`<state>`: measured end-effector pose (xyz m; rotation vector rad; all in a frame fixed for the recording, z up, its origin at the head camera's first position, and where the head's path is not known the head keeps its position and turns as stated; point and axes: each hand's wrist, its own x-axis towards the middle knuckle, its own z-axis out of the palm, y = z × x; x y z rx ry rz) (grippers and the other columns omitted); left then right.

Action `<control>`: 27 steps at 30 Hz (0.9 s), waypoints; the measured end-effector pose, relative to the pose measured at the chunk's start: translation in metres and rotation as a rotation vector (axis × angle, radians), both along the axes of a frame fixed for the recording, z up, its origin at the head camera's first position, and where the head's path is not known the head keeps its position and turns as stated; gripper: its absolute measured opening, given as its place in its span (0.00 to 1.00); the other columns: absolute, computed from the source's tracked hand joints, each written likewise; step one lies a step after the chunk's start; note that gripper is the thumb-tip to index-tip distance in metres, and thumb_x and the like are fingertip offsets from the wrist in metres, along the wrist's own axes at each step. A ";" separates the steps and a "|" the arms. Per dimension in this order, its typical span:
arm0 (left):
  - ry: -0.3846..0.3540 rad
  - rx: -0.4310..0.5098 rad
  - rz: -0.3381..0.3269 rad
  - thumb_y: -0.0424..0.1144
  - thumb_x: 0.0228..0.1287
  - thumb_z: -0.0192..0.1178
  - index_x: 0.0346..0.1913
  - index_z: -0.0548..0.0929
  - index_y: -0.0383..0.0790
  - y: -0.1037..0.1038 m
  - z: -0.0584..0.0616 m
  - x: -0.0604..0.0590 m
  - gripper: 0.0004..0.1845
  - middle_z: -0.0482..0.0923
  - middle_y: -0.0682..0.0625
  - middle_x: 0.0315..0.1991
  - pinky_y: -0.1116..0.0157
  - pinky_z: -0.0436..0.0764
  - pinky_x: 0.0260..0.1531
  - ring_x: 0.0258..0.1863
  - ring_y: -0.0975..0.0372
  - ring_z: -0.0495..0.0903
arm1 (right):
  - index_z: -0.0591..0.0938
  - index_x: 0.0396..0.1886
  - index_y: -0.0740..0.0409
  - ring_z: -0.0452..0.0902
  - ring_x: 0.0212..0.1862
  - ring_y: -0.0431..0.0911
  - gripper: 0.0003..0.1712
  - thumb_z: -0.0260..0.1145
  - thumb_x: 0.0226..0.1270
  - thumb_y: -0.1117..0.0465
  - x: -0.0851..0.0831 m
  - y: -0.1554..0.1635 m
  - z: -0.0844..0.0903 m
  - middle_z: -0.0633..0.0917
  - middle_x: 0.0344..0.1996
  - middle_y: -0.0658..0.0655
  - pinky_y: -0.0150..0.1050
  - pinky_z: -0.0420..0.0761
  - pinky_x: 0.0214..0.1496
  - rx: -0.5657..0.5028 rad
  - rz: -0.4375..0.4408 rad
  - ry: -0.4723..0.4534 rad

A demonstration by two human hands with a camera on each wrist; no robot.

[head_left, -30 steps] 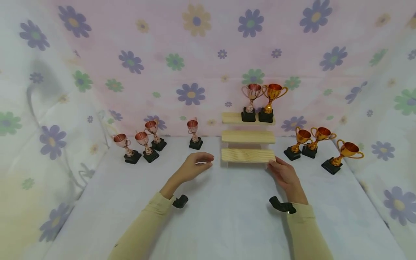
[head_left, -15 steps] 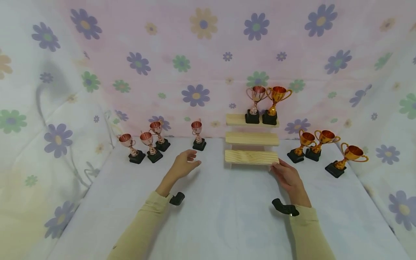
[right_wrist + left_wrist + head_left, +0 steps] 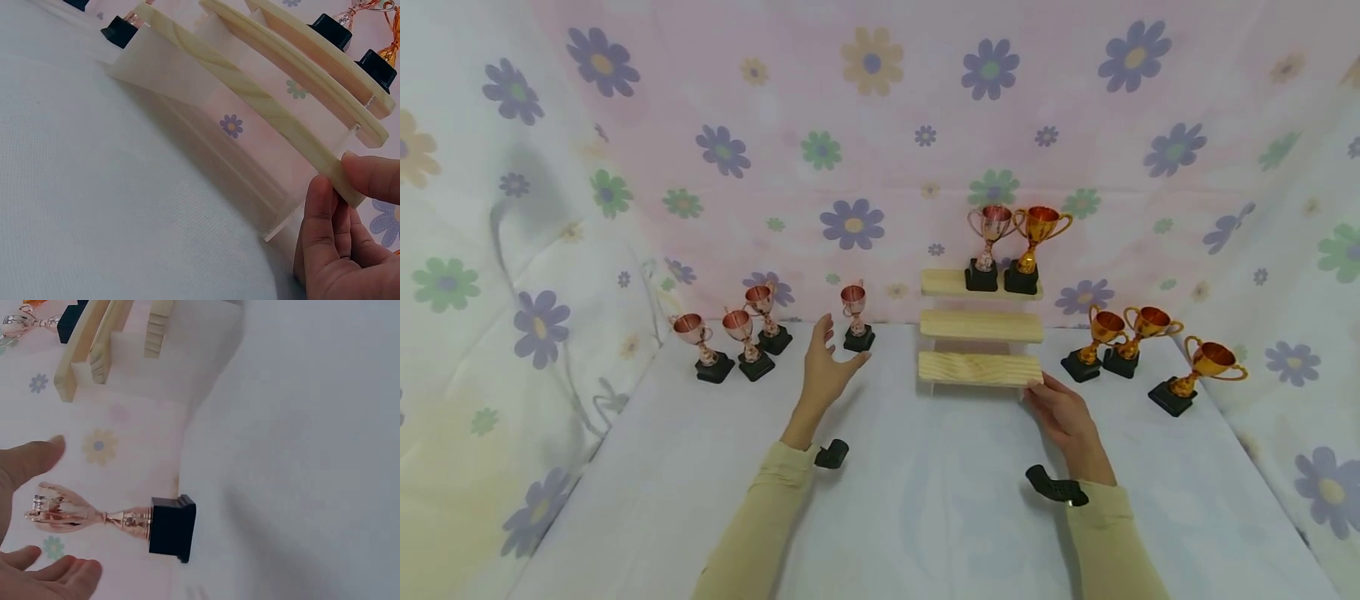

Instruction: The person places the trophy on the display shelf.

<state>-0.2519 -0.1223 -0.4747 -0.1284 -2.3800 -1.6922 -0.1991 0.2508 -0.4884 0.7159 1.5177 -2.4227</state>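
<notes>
On top shelf (image 3: 981,284): two trophies (image 3: 1012,242); lower shelves bare.

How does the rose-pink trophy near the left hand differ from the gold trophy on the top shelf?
The rose-pink trophy stands on the table cloth; the gold trophy stands on the top step of the wooden shelf. The pink one is alone, with the open left hand reaching for it; the gold one has a pink trophy beside it and no hand near. Both stand upright on black bases.
</notes>
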 end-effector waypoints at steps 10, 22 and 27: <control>0.137 0.230 -0.006 0.30 0.58 0.75 0.77 0.61 0.34 0.023 -0.007 -0.024 0.46 0.61 0.38 0.76 0.47 0.65 0.75 0.76 0.47 0.60 | 0.54 0.82 0.57 0.75 0.54 0.34 0.38 0.57 0.78 0.68 0.001 -0.003 -0.005 0.72 0.62 0.48 0.24 0.78 0.61 0.015 0.011 0.060; 0.209 0.332 0.135 0.28 0.62 0.70 0.74 0.63 0.29 0.032 -0.006 -0.045 0.40 0.66 0.35 0.70 0.48 0.71 0.70 0.70 0.45 0.68 | 0.54 0.82 0.56 0.74 0.56 0.35 0.37 0.57 0.79 0.67 0.000 -0.001 -0.006 0.68 0.70 0.51 0.25 0.76 0.64 0.021 0.015 0.053; 0.210 0.333 0.165 0.31 0.59 0.74 0.73 0.64 0.30 0.035 -0.007 -0.055 0.42 0.70 0.35 0.65 0.51 0.75 0.67 0.65 0.49 0.73 | 0.55 0.82 0.56 0.74 0.55 0.35 0.37 0.57 0.79 0.68 -0.001 0.000 -0.007 0.70 0.67 0.50 0.24 0.78 0.61 0.020 0.002 0.056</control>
